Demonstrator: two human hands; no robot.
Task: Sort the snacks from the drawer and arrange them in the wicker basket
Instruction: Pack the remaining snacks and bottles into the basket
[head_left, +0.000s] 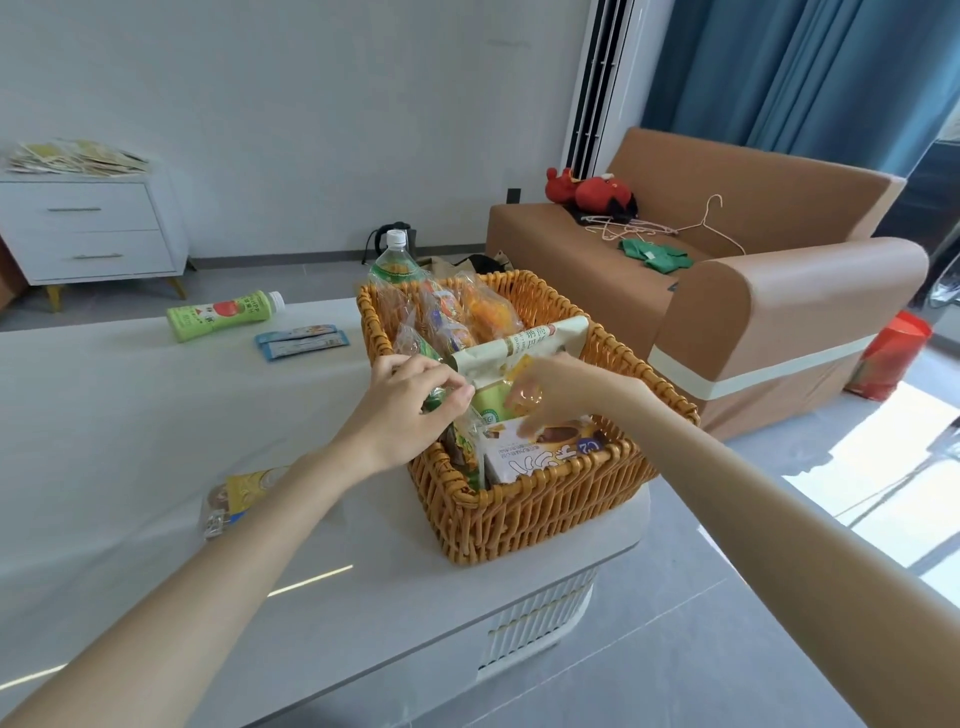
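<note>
The left hand (410, 400) pinches a green packet (432, 399) between thumb and curled fingers at the basket's (519, 514) left side. The right hand (556, 387) curls round a small yellow packet (524, 388) over the middle. Both packets sit inside the rim. They look light, with slippery, crinkly film and likely crushable contents, so a pinch on the sealed top edge suits best

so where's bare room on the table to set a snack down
Bare table between the bottle and the packet, and along the near edge before the basket. Crowded: the full basket, left hand and right hand in it.
</note>
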